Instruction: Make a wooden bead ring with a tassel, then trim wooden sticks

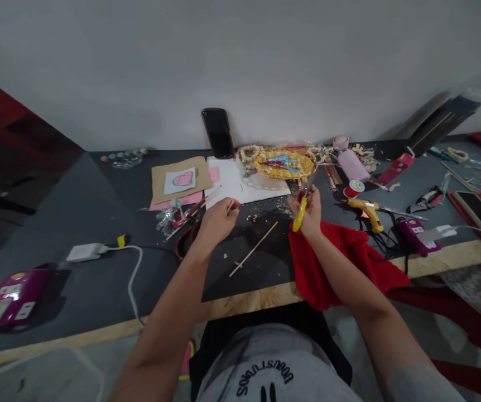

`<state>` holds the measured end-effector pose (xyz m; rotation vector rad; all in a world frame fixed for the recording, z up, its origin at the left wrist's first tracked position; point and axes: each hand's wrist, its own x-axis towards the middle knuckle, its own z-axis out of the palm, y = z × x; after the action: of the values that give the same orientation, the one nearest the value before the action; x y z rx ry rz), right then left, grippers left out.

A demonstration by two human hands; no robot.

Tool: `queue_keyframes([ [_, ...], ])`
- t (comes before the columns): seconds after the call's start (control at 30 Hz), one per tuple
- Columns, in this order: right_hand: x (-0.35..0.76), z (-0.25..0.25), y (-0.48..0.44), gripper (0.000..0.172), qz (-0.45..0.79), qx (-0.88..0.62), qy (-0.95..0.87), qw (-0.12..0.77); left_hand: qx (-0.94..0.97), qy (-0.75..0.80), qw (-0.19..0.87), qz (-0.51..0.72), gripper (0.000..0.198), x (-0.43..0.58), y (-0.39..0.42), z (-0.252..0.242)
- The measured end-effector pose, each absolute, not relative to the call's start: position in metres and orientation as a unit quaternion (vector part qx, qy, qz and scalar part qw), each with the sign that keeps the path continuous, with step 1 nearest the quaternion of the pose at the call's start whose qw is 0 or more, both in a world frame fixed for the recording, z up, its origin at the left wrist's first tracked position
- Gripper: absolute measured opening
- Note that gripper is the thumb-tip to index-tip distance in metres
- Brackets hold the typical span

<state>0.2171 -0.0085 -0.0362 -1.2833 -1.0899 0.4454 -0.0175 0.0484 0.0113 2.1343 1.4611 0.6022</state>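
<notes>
Yellow-handled scissors (301, 214) are in my right hand (308, 211), their blades pointing up and away over the table. My left hand (220, 219) is closed, with something small and pale at its fingertips that I cannot make out. Between and below the hands a thin wooden stick (253, 249) lies on the dark tabletop. Red cloth (313, 279) is spread under my right wrist and forearm. A white sheet (246, 187) lies beyond both hands, and a yellow basket (285, 163) with blue and red bits stands at its far edge.
A phone (218, 133) leans against the wall. To the right are a red thread spool (354, 188), a yellow glue gun (369, 212) and a purple power block (417, 235). At left, a white adapter (85, 252) trails a cable. Brown card (163, 177) holds a heart drawing.
</notes>
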Motion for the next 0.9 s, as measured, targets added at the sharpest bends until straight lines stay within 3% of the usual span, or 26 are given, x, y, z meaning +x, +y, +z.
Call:
queue_keyframes([
  [0.2, 0.232, -0.008, -0.023, 0.065, 0.262, -0.538, -0.462, 0.654, 0.812, 0.507, 0.212, 0.196, 0.022, -0.033, 0.031, 0.012],
  [0.47, 0.225, -0.017, -0.091, 0.052, 0.444, -0.498, -0.362, 0.651, 0.853, 0.44, 0.163, 0.229, 0.029, -0.034, -0.006, -0.012],
  [0.67, 0.218, -0.042, -0.1, 0.056, 0.398, -0.474, -0.281, 0.733, 0.871, 0.378, 0.048, 0.311, 0.037, -0.029, -0.007, -0.036],
  [0.9, 0.221, -0.039, -0.093, 0.045, 0.365, -0.499, -0.261, 0.741, 0.881, 0.314, 0.001, 0.354, 0.043, -0.025, -0.01, -0.04],
])
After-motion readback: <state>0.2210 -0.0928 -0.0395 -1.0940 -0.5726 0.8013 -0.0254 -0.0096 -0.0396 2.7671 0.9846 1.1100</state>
